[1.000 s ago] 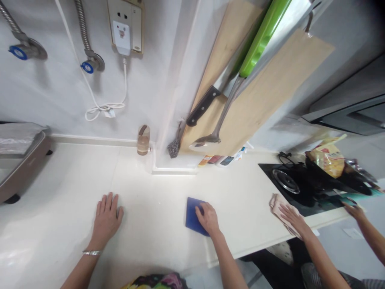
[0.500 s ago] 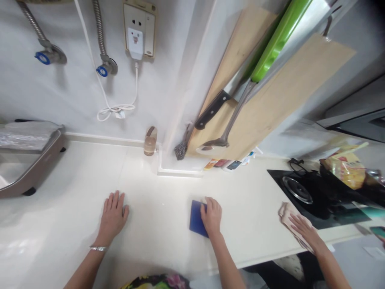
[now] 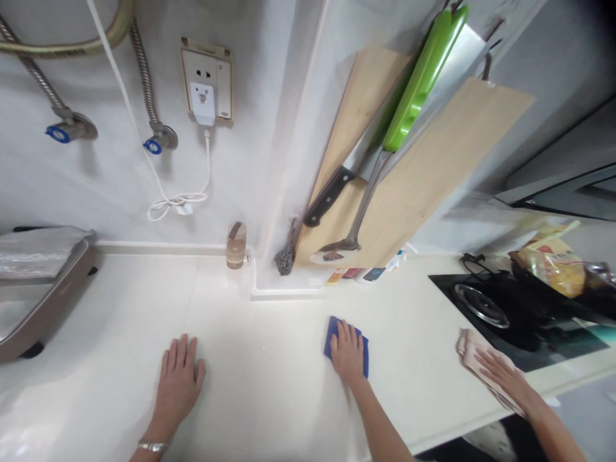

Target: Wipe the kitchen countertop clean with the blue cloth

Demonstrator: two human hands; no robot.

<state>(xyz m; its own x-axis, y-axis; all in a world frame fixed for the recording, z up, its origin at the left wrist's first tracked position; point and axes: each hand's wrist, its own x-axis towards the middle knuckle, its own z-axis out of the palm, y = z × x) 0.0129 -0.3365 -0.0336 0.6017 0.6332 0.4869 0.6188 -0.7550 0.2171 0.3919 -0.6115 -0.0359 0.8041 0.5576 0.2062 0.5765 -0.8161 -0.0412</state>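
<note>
My left hand (image 3: 179, 378) lies palm down on the pale countertop (image 3: 231, 359), fingers stretched out, holding nothing; a silver bracelet (image 3: 153, 445) circles its wrist. My right hand (image 3: 347, 351) grips a folded blue cloth (image 3: 332, 328) from above and presses it against the counter. Its fingers reach over the cloth, which shows on both sides of the hand. At the right, another person's hand (image 3: 498, 372) rests on a light pinkish cloth (image 3: 474, 351) beside the black cooktop (image 3: 450, 285).
A brown electric pan (image 3: 58, 292) stands at the left. Behind my hands is a small glass bottle (image 3: 235, 247). A cutting board (image 3: 409, 212), a black-handled knife (image 3: 330, 196) and a green-handled spatula (image 3: 366, 199) hang on the wall. A plug (image 3: 202, 106) with its cord hangs behind.
My right hand and the blue cloth have moved to the right along the counter, and the hand now lies more fully over the cloth. My left hand keeps its flat pose. The view has tilted up.
</note>
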